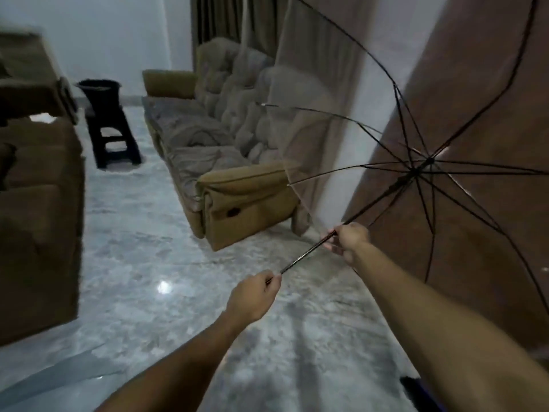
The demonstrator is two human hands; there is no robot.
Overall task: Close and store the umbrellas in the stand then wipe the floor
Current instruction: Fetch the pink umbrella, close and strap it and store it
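The left hand (254, 295) gripped the handle end of the open clear umbrella (335, 129), while the right hand (349, 240) clasped its shaft higher up.

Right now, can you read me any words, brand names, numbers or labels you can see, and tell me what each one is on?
None: no readable text anywhere in this view.
The clear umbrella, its shaft held by both hands, shows no print.
The sofa, the black stool and the bucket on it carry no visible label.
The box-like things at left are too blurred to tell.
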